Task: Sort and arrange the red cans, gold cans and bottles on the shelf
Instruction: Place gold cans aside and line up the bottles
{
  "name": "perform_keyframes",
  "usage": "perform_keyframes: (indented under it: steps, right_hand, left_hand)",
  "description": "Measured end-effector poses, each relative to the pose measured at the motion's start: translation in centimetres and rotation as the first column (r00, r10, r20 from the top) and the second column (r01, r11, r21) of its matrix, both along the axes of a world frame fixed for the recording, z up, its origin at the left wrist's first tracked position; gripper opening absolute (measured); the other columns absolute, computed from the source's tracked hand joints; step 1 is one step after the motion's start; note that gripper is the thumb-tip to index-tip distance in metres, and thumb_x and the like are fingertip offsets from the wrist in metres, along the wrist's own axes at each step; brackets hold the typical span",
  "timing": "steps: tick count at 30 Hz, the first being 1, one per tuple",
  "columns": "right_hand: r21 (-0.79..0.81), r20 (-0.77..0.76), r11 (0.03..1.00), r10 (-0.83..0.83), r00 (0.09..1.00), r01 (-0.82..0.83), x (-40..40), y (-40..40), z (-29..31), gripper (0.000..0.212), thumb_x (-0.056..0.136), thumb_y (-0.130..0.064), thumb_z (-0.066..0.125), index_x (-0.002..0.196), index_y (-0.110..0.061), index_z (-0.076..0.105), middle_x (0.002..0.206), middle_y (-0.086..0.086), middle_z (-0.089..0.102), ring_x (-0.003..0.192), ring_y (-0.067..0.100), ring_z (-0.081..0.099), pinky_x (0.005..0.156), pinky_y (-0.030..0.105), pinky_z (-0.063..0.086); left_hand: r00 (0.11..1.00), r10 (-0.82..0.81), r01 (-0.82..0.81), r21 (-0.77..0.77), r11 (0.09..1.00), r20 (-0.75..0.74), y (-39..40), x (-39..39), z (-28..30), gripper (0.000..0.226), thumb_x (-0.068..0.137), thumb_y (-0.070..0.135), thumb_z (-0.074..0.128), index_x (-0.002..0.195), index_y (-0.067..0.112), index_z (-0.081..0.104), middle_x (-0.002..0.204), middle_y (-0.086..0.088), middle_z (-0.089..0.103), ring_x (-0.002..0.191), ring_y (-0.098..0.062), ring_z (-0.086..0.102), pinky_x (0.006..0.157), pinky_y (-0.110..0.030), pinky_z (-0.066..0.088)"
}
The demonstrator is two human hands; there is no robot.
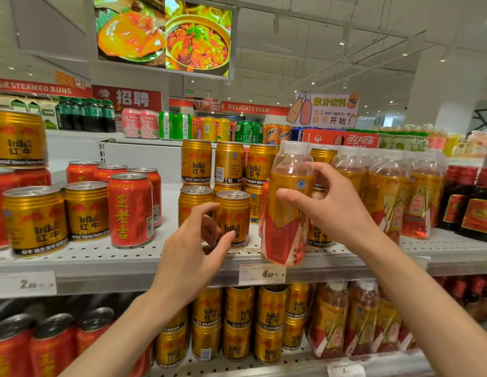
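Right hand (326, 205) loosely gripped the tilted bottle (288, 213) at shelf edge; left hand (198, 240), half-curled, held nothing; toppling risk.

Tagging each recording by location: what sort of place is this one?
Almost certainly a supermarket drinks aisle. Shelves hold rows of gold cans, red cans and bottles, price tags sit on the shelf edge, and a DELICATESSEN sign hangs behind.

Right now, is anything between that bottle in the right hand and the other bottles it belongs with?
Nothing visible blocks it. The right hand holds the bottle at the shelf front, in front of gold cans. The row of bottles stands just to its right, with no other item between them along the front edge.
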State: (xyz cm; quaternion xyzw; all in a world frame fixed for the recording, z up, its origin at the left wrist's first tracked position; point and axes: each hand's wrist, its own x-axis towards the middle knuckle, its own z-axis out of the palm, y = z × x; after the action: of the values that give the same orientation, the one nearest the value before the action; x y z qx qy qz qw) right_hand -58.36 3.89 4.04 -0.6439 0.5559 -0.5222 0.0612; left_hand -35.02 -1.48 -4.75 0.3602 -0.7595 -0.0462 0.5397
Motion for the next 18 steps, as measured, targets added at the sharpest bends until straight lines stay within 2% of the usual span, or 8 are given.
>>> perform_keyframes:
  steps: [3,5,7,9,11,14,18]
  right_hand:
    - [-0.009,0.035,1.000,-0.006,0.999,0.006,0.7,0.1,-0.3,0.080,0.066,-0.068,0.078,0.135,-0.039,0.048,0.129,-0.010,0.062,0.103,0.015,0.071,0.088,0.042,0.061]
    - [-0.024,0.085,1.000,-0.007,0.996,0.009,1.4,0.4,-0.5,0.079,0.067,-0.066,0.079,0.134,-0.036,0.050,0.124,-0.011,0.065,0.098,0.013,0.073,0.082,0.042,0.063]
    - [-0.038,0.121,0.999,-0.031,0.992,0.035,2.0,0.7,-0.7,0.076,0.068,-0.066,0.079,0.132,-0.035,0.051,0.122,-0.014,0.065,0.104,0.011,0.070,0.076,0.040,0.063]
    - [-0.041,0.197,0.998,-0.029,0.980,0.038,2.8,1.1,-0.9,0.068,0.072,-0.060,0.080,0.128,-0.033,0.054,0.120,-0.013,0.065,0.106,0.011,0.068,0.062,0.028,0.059]
    - [-0.037,0.282,0.999,-0.007,0.960,0.019,3.3,1.6,-1.3,0.064,0.073,-0.056,0.080,0.126,-0.031,0.055,0.119,-0.011,0.068,0.105,0.011,0.069,0.055,0.019,0.054]
    - [-0.030,0.368,0.999,0.000,0.930,0.012,3.5,2.3,-2.2,0.070,0.067,-0.060,0.080,0.125,-0.030,0.056,0.119,-0.008,0.070,0.106,0.012,0.070,0.057,0.021,0.055]
    - [-0.016,0.392,1.000,0.000,0.920,0.007,2.2,3.2,-2.7,0.078,0.061,-0.066,0.078,0.126,-0.031,0.056,0.122,-0.006,0.069,0.105,0.019,0.069,0.051,0.021,0.051]
  left_hand:
    - [0.993,-0.116,0.117,0.022,0.993,-0.015,0.9,0.0,0.0,0.051,0.089,0.054,0.063,0.132,0.029,0.051,0.094,0.017,0.063,0.087,-0.007,0.065,0.066,-0.018,0.054]
    - [0.985,-0.169,0.168,0.017,0.986,0.036,1.5,-0.4,0.0,0.061,0.086,0.064,0.060,0.136,0.031,0.050,0.103,0.019,0.062,0.093,-0.005,0.064,0.070,-0.016,0.053]
    - [0.977,-0.200,0.199,0.013,0.980,0.073,1.9,-1.0,0.1,0.073,0.081,0.071,0.059,0.141,0.032,0.046,0.112,0.019,0.059,0.098,-0.001,0.061,0.073,-0.012,0.050]
    - [0.968,-0.233,0.233,0.013,0.972,0.090,2.2,-1.5,0.2,0.079,0.079,0.072,0.063,0.144,0.033,0.041,0.120,0.019,0.057,0.104,0.001,0.059,0.076,-0.011,0.051]
    - [0.959,-0.264,0.264,0.012,0.964,0.101,2.2,-1.6,0.0,0.082,0.077,0.072,0.066,0.145,0.035,0.038,0.127,0.018,0.056,0.111,0.001,0.058,0.085,-0.018,0.056]
    - [0.957,-0.281,0.281,0.009,0.960,0.079,2.5,-1.8,-0.4,0.081,0.077,0.071,0.066,0.144,0.034,0.040,0.129,0.017,0.057,0.115,-0.001,0.057,0.088,-0.025,0.057]
    - [0.954,-0.294,0.294,0.006,0.956,0.051,3.3,-3.3,-0.6,0.079,0.076,0.065,0.071,0.142,0.031,0.044,0.123,0.016,0.060,0.110,-0.001,0.060,0.081,-0.027,0.059]
